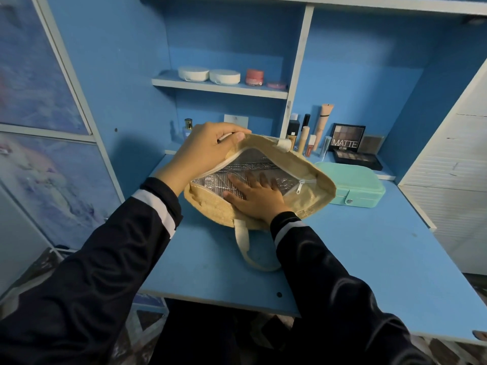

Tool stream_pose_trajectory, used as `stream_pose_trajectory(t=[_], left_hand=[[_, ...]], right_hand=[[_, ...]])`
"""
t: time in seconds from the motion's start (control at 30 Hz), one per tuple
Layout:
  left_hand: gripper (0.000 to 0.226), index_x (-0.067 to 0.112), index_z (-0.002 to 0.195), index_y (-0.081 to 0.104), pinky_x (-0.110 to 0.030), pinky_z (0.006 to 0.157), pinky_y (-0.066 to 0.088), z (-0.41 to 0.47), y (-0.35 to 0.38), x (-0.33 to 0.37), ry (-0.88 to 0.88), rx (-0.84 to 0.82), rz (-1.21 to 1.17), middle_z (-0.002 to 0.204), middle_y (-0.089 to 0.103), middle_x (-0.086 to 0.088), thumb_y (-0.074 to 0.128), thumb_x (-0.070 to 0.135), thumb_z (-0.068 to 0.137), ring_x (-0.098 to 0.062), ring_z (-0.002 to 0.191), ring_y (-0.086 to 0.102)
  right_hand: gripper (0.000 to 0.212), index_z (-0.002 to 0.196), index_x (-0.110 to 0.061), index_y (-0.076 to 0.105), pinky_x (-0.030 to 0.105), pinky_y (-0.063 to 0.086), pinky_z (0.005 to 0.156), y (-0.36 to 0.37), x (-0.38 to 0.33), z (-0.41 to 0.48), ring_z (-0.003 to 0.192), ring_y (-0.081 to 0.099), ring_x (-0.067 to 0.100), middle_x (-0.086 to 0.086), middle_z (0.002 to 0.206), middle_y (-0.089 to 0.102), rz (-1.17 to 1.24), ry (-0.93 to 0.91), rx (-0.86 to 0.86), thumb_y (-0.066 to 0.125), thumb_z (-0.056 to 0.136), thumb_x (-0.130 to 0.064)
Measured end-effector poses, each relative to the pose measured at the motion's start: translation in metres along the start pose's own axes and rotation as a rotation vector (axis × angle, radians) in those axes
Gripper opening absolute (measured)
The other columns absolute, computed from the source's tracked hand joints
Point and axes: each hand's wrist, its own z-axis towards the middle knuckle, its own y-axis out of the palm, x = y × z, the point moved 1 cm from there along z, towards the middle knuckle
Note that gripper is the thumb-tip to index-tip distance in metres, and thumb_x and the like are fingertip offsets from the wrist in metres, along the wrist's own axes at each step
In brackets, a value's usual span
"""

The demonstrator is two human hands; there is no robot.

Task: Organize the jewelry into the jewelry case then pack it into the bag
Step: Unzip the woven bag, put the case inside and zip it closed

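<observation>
On the blue counter [355, 259] the bag's pale handle [243, 243] loops toward the person. Just past it the right hand [257, 197] lies inside the bag [311, 167], fingers straight and spread flat on the silver lining [253, 164], gripping nothing. The left hand [208, 148] pinches the far rim with curled fingers and lifts it, so the mouth gapes. The zip pull [300, 186] hangs at the right end of the opening.

The bag looks soft and floppy. Its walls will likely sag shut unless one hand holds the rim up. No case or jewelry shows inside it.

The case [355, 185], teal and closed with a snap [349, 201] at its front, sits on the counter right behind the bag, its left end hidden by the rim. It looks rigid, smooth and fairly light. A grasp across its long sides seems safest, keeping the snap shut so nothing spills.

Close behind the case stand a MATTE palette [347, 139] and upright tubes [325, 119], easy to knock over on a careless reach. A small bottle [188, 126] stands behind the left hand. Farther up, a shelf [218, 86] carries two white tins [193, 73] and a pink jar [254, 76].
</observation>
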Motion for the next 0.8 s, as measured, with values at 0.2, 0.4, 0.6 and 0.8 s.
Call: stream_pose_trajectory(t=[0.2, 0.4, 0.6, 0.8], left_hand=[[0.022, 0.036, 0.115, 0.069, -0.019, 0.064, 0.047, -0.001, 0.001, -0.003, -0.001, 0.021, -0.023, 0.075, 0.069, 0.022, 0.054, 0.031, 0.100, -0.005, 0.058, 0.060], [0.025, 0.042, 0.112, 0.065, -0.049, 0.092, 0.050, -0.001, 0.001, -0.004, 0.092, -0.069, -0.014, 0.112, 0.067, 0.025, 0.053, 0.023, 0.101, -0.031, 0.097, 0.066], [0.025, 0.045, 0.100, 0.065, -0.055, 0.087, 0.051, 0.003, -0.001, -0.007, 0.121, -0.095, -0.018, 0.113, 0.066, 0.026, 0.052, 0.023, 0.101, -0.040, 0.096, 0.064], [0.038, 0.047, 0.107, 0.069, -0.061, 0.092, 0.049, 0.006, 0.001, -0.012, 0.111, -0.135, -0.009, 0.122, 0.064, 0.029, 0.049, 0.015, 0.100, -0.043, 0.103, 0.064]], right_hand=[[0.071, 0.147, -0.055, -0.004, 0.054, -0.009, 0.118, 0.007, 0.000, 0.000, 0.149, -0.006, 0.032, -0.004, 0.163, -0.004, -0.017, 0.009, -0.035, 0.009, 0.083, -0.083], [0.070, 0.148, -0.054, 0.003, 0.055, -0.003, 0.118, -0.001, 0.000, -0.003, 0.149, 0.001, 0.033, -0.002, 0.163, 0.005, -0.037, -0.003, -0.030, 0.012, 0.084, -0.082], [0.071, 0.150, -0.050, 0.012, 0.055, 0.004, 0.116, -0.018, -0.003, 0.002, 0.147, 0.013, 0.033, 0.004, 0.161, 0.017, 0.002, -0.010, 0.027, 0.019, 0.086, -0.081], [0.074, 0.150, -0.051, 0.004, 0.054, -0.011, 0.116, -0.009, -0.002, 0.010, 0.149, -0.002, 0.034, 0.002, 0.163, 0.002, 0.035, 0.029, -0.050, 0.013, 0.083, -0.083]])
